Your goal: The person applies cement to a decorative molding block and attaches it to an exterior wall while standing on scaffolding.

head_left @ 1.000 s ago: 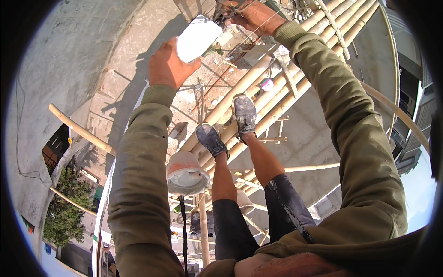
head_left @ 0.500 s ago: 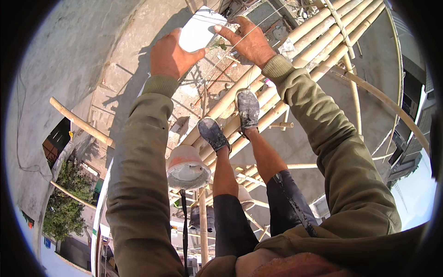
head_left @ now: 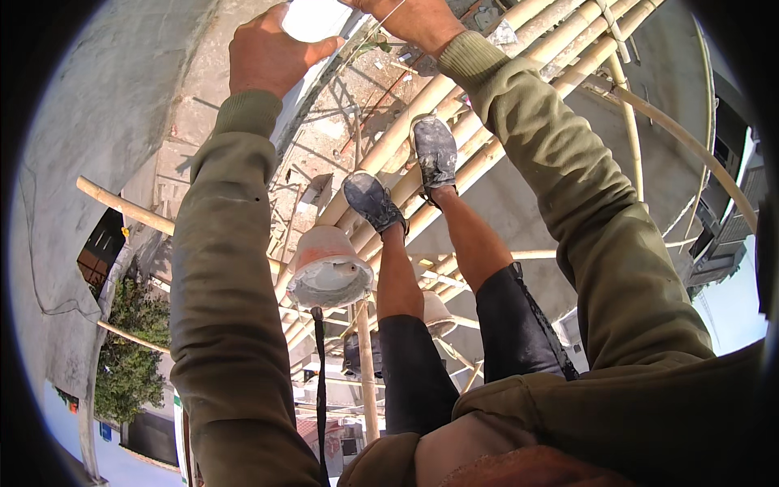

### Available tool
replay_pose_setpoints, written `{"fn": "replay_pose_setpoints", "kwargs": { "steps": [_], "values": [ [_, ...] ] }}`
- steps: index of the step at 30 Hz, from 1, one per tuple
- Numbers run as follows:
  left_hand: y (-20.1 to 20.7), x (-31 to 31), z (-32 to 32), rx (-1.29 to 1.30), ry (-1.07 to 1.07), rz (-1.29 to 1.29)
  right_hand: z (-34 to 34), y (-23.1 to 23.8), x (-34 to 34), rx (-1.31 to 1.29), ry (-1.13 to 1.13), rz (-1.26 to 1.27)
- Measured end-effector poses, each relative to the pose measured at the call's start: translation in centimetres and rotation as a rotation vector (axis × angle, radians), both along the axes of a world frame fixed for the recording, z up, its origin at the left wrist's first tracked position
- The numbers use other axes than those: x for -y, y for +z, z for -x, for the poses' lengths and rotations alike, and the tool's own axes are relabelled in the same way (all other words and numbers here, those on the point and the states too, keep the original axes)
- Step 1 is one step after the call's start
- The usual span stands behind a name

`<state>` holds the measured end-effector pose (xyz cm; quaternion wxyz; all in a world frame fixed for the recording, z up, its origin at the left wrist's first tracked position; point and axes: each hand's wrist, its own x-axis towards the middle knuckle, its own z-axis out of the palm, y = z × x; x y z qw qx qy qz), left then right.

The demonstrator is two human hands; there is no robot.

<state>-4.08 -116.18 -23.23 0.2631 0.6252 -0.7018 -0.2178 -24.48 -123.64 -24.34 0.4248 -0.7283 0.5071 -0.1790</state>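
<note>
At the top edge of the head view, my left hand [head_left: 272,55] grips a bright white flat piece [head_left: 312,19], its thumb stretched along the lower side. The far part of that piece is cut off by the frame, and I cannot tell what it is made of. My right hand [head_left: 415,22] is just to its right, fingers pointing toward the piece's right side. Those fingers are mostly outside the picture, so their grip is hidden. A thin taut string [head_left: 375,32] passes close to the right hand, over a pale wall edge [head_left: 307,99].
My shoes [head_left: 436,150] stand on bamboo poles [head_left: 422,101] high above rubble-strewn ground. A mortar-smeared bucket [head_left: 329,272] hangs left of my legs, beside a dark strap [head_left: 319,349]. A plastered wall [head_left: 105,105] rises at left; a bamboo pole [head_left: 126,204] juts from it.
Both hands have moved up and away from me, carrying the white piece partly out of the frame. The pale wall edge now shows beneath the left hand.
</note>
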Motion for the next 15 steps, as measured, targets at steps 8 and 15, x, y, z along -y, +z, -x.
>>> {"fn": "replay_pose_setpoints", "kwargs": {
  "steps": [8, 15],
  "values": [
    [-1.8, -0.3, -1.9, 0.093, 0.16, -0.443, 0.0, -2.3, 0.3, -0.128, 0.036, 0.146],
    [-2.7, -2.4, -4.6, -0.538, 0.415, -0.536, 1.2, -3.2, 1.5, -0.136, 0.026, 0.003]
  ]
}}
